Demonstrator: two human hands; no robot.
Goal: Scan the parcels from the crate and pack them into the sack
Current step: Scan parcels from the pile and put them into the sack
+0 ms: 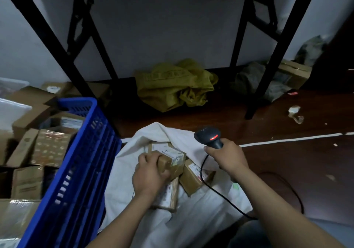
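Sack point(191, 219) of white cloth is lying open on the dark floor point(287, 167), filling the six o'clock part of the view. Left hand point(151, 175) is reaching over its mouth, fingers and thumb curled tight around a small brown parcel point(168, 162) whose white label is facing up. Whether this parcel is resting on the others or hanging just above them cannot be told.

Three more parcels are lying in the sack: one point(162, 146) at the held parcel's twelve o'clock, one point(193, 178) at its four o'clock, and one point(168, 196) at its six o'clock, partly under the wrist.

Right hand point(228, 157), at the held parcel's three o'clock, is clenching the handle of a black scanner point(207, 135). The scanner's head is pointing away from the person and is showing a red light. Its cable point(220, 194) is trailing across the sack toward five o'clock.

Blue crate point(82, 152) is standing just beside the sack at its nine o'clock; its wall is hiding what it is holding. Cardboard boxes point(38, 148) are crowding beyond the crate, also at nine o'clock. At twelve o'clock a crumpled yellow bag point(176, 87) is lying between black table legs point(267, 83).
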